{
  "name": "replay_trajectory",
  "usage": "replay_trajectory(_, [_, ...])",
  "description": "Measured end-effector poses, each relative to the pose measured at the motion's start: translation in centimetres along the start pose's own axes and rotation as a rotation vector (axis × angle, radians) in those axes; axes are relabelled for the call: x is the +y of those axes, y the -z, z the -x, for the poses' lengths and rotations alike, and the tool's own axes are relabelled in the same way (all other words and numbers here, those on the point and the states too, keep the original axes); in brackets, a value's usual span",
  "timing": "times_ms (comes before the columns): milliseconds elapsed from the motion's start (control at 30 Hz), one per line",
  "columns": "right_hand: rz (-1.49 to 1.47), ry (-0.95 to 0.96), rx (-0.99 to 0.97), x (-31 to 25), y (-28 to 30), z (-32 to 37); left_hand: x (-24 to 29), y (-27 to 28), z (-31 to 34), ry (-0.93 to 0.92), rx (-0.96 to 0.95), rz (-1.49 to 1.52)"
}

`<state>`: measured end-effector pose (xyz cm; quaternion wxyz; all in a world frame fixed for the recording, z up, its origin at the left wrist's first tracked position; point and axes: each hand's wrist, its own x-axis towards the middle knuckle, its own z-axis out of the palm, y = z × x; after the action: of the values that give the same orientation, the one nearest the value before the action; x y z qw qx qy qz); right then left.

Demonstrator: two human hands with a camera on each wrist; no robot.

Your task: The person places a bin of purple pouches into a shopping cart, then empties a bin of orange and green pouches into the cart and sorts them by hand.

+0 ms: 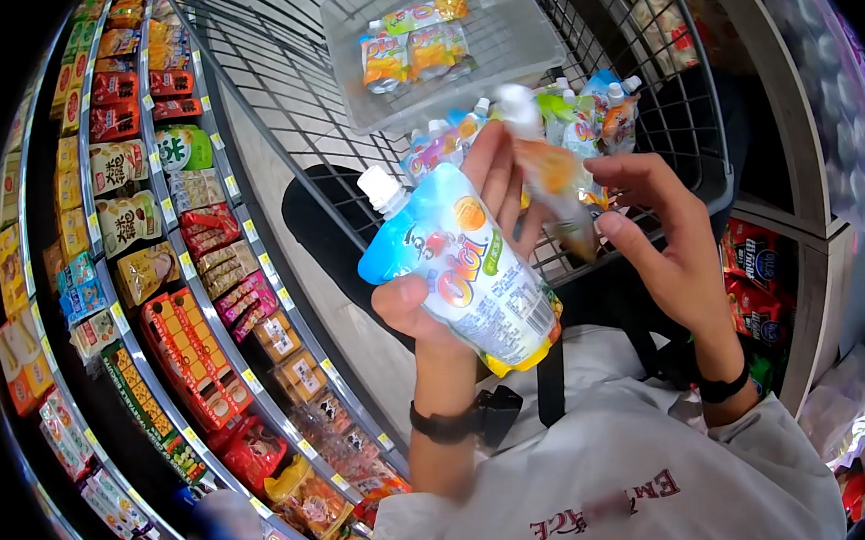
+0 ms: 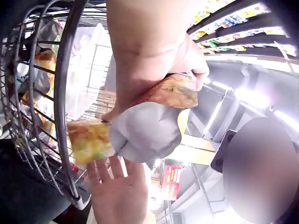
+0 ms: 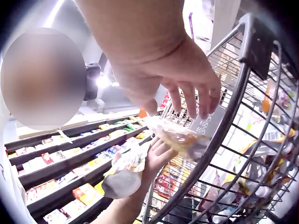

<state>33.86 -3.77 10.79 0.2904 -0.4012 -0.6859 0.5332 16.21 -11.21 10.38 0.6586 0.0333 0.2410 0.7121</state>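
Note:
In the head view my left hand holds a spouted jelly drink pouch with a white cap, blue top and an orange printed on it. The thumb lies across its front and the fingers reach out behind. A second spouted pouch, blurred, is between the left fingertips and my right hand. The right hand's fingers are spread and loosely bent, right at this pouch's edge. In the right wrist view the right fingers hang over the blurred pouch. The left wrist view shows the held pouch's grey base.
A wire shopping cart stands in front, with several spouted pouches inside. A translucent bin in it holds some pouches. Snack shelves line the left; a grey shelf unit stands at right.

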Motion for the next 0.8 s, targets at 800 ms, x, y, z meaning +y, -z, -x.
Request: replay_trajectory(800, [0.696, -0.083, -0.407, -2.8, 0.0, -16.0, 5.3, 2.9, -1.2, -0.582, 0.229, -2.138])
